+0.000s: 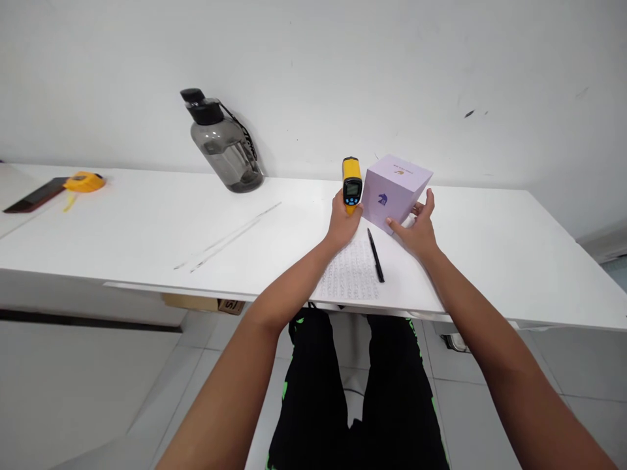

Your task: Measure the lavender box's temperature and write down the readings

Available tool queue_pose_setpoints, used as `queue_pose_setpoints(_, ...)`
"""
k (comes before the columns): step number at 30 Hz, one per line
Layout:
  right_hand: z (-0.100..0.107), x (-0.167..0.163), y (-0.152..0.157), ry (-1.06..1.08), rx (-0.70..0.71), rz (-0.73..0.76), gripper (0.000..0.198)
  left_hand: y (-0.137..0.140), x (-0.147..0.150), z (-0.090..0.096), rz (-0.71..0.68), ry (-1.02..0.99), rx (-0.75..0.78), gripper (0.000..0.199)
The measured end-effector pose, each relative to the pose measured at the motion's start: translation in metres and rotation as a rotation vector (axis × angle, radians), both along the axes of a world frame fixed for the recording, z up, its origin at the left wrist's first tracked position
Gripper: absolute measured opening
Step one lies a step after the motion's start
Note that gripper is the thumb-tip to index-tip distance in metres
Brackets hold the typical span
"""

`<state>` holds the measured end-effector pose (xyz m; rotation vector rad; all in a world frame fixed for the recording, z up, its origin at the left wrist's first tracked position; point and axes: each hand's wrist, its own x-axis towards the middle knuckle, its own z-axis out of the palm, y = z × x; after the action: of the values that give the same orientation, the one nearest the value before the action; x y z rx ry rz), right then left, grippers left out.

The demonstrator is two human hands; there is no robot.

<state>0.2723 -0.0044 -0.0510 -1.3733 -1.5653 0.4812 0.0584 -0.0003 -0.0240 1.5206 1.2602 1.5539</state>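
My left hand (344, 220) is wrapped round the handle of a yellow and black infrared thermometer gun (352, 179), its small screen and blue buttons facing me. Just to the right, a lavender box (389, 196) with a dark blue emblem on its front is tilted above the white table. My right hand (418, 228) grips the box at its lower right corner, thumb on the front face and fingers partly hidden along the side. Below both hands lies a sheet of handwritten paper (349, 277), with a black pen (375, 254) resting on it.
A grey water bottle (228, 147) with a black lid stands against the wall. On the far left are a yellow tape measure (85, 182) and a dark flat tool (36, 194). The white table (514, 261) has its front edge near my knees. A cardboard box (196, 301) sits below.
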Motion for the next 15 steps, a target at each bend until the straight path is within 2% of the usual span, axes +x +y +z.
queue_pose_setpoints(9,0.0047,0.0015,-0.0036,-0.003,-0.007,-0.094,0.128,0.0061,-0.0046,-0.0013,0.018,0.016,-0.069,0.038)
queue_pose_setpoints(15,0.0033,0.0081,0.0015,0.037,-0.022,-0.191,0.126,0.0032,-0.0032,-0.0012,0.032,0.048,-0.042,0.034)
